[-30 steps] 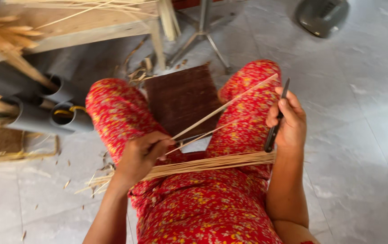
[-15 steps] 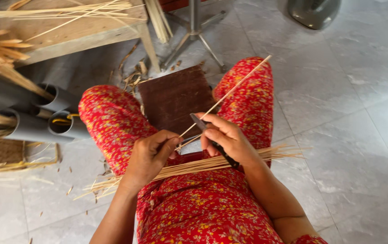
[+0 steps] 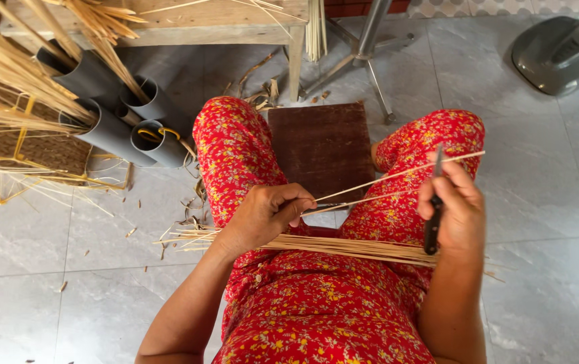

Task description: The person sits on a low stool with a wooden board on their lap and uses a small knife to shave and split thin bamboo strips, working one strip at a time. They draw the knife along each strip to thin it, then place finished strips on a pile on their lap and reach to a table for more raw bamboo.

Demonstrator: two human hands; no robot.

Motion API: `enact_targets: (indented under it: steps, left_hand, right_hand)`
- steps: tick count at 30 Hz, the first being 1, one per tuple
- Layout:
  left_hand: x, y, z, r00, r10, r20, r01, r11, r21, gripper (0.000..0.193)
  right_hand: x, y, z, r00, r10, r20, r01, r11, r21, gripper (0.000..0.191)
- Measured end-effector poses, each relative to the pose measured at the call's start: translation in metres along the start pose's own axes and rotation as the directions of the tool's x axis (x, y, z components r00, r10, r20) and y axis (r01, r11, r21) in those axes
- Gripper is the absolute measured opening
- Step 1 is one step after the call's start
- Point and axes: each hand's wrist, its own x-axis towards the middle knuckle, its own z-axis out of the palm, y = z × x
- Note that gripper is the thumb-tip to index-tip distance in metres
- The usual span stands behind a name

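Bamboo strip (image 3: 397, 176) runs from my left hand (image 3: 266, 214) up and to the right, far tip ending over the right knee; long axis is a shallow diagonal, low at the left hand, high at the knee. It looks split into two thin slivers w/ a narrow V between them, apex at the left fingers (image 3: 301, 202). Left grip is pinched tight on the near end of the strip, thumb over the top. Right hand (image 3: 456, 214) is closed round a dark knife (image 3: 433, 219), handle pointing down toward my lap, blade pointing up past the upper sliver. Blade is thin and hard to make out against the red cloth; can't tell if its edge touches the strip.

Bundle of strips (image 3: 330, 246) lies crosswise on my lap, roughly left-right, under both wrists; its right end is hidden behind the right forearm. Brown board (image 3: 322, 145) sits on the floor between my knees, near edge covered by the strip and left hand. At far left, grey tubes (image 3: 117, 125) hold more straw, cut off by the frame edge. Wooden surface (image 3: 188, 23) at top is only partly in view; grey fan base (image 3: 559, 50) is clipped at the top right corner.
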Motion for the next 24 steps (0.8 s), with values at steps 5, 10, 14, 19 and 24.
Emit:
enact_targets:
  steps: [5, 10, 14, 19, 24]
  left_hand:
    - [-0.008, -0.003, -0.007, 1.000, -0.002, -0.002, 0.002, 1.000, -0.017, 0.012]
    - [-0.010, -0.008, -0.020, 0.998, -0.008, -0.057, 0.010, 0.999, 0.031, 0.013]
    - [-0.007, -0.007, -0.011, 0.995, -0.043, -0.092, 0.041, 0.999, -0.020, 0.012]
    - [0.005, 0.002, 0.011, 0.999, -0.001, -0.054, 0.003, 0.999, 0.041, 0.012]
    - [-0.001, 0.002, 0.007, 1.000, -0.007, -0.029, 0.009, 0.999, 0.053, 0.012]
  right_hand:
    - [0.002, -0.001, -0.038, 0.994, -0.062, -0.087, 0.073, 0.989, 0.131, 0.033]
    - [-0.003, -0.016, -0.045, 0.984, -0.146, -0.099, 0.163, 0.968, 0.190, 0.036]
    - [-0.018, -0.014, -0.009, 0.993, -0.108, 0.042, 0.111, 0.991, -0.080, 0.040]
    - [-0.017, 0.007, 0.054, 0.904, 0.141, 0.403, -0.010, 0.951, -0.309, 0.050]
    - [-0.011, 0.014, 0.064, 0.943, 0.111, 0.314, -0.043, 0.976, -0.215, 0.035]
